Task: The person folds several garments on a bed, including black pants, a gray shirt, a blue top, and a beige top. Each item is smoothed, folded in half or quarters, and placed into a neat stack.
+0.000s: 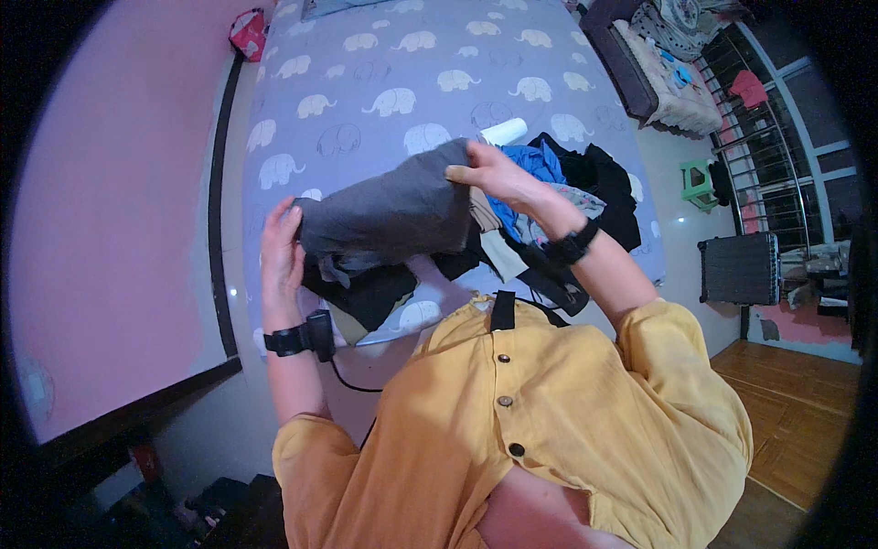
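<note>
A dark grey folded garment (pixel 394 206) is stretched out between my two hands above the bed. My left hand (pixel 280 243) grips its left end, thumb towards me. At the upper right corner, my right hand (pixel 490 171) pinches the cloth with the thumb on top. Below the garment lies black clothing (pixel 363 302) at the bed's near edge, partly covered from view. Right of it spreads a heap with a blue garment (pixel 535 165), a grey patterned cloth (pixel 573 199) and black clothes (pixel 614 192). A white roll (pixel 504 130) lies just behind the heap.
The bed sheet (pixel 384 103) has an elephant print. A pink wall (pixel 123 171) runs along the left. On the right are a grey suitcase (pixel 739 269), a green plastic stool (pixel 698 184) and a cloth-covered sofa (pixel 675 89). A cable (pixel 353 386) hangs from my left wrist device.
</note>
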Demonstrator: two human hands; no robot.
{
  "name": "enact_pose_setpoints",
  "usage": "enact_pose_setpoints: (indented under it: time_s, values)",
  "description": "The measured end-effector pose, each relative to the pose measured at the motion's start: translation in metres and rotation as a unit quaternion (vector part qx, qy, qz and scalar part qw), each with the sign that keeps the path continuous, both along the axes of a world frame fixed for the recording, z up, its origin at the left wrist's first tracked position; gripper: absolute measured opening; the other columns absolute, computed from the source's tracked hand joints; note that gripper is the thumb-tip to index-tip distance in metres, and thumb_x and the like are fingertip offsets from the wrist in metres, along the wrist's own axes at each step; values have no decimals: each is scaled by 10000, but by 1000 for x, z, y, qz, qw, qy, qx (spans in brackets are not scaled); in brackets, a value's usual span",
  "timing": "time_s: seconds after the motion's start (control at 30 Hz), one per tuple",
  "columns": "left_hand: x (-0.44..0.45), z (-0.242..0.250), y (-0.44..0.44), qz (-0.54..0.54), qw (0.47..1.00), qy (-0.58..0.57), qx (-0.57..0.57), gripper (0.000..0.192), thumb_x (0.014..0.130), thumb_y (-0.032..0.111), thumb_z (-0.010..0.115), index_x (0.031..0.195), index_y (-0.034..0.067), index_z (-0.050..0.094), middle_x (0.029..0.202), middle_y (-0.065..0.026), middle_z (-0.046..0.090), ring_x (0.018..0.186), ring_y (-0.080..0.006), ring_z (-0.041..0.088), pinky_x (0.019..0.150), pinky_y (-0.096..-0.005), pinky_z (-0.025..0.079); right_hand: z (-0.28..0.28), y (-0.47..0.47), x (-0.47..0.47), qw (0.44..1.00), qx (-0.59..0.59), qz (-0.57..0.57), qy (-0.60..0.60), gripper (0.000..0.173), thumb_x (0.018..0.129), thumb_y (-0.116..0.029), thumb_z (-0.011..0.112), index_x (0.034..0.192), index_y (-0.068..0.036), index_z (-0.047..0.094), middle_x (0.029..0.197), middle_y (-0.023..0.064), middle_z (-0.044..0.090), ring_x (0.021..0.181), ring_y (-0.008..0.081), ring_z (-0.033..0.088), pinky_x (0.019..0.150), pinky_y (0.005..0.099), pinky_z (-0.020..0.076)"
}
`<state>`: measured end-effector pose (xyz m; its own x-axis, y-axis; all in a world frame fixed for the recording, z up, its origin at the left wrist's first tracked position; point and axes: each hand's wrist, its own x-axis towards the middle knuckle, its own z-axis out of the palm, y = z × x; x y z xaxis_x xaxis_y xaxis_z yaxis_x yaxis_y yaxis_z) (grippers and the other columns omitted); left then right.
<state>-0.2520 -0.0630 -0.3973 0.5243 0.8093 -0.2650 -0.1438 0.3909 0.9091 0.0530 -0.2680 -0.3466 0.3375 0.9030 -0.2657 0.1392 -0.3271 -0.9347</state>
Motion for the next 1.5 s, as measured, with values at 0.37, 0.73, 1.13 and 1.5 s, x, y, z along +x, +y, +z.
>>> enact_pose_setpoints:
  time_s: [0.37, 0.73, 1.13, 1.5]
  values:
    - [-106, 25, 76, 172, 978, 76, 91, 490, 900, 115, 670, 1355, 43, 501, 1160, -78, 615, 885, -100, 607, 666, -196, 495, -28, 151, -79, 985, 129, 105, -49, 281, 962, -201, 548, 1126, 27, 551, 947, 109, 638, 876, 200, 603, 745, 362, 511]
    - [-187, -276, -96, 58, 959, 258, -98, 490, 898, 128, 660, 1342, 1, 496, 1086, -63, 639, 878, -175, 614, 747, -318, 484, -279, 11, -136, 985, -42, 160, -49, 247, 929, -165, 520, 1048, 45, 570, 955, 267, 649, 924, 413, 631, 824, 451, 490]
    - [-143, -283, -84, 65, 917, 295, -261, 553, 899, 339, 683, 1327, 30, 521, 1265, -95, 595, 1119, -254, 580, 932, -471, 446, -315, 39, -134, 958, -204, 141, 144, 186, 917, -182, 585, 1017, -25, 582, 837, -5, 565, 772, 112, 538, 644, 323, 474]
    - [-164, -153, 28, 31, 968, 162, -189, 397, 975, 265, 591, 1282, 27, 513, 1244, -79, 584, 1118, -255, 570, 882, -549, 521, -198, 148, -92, 984, -61, 165, 15, 236, 915, -200, 625, 1052, -9, 648, 884, 80, 676, 852, 146, 596, 790, 335, 492]
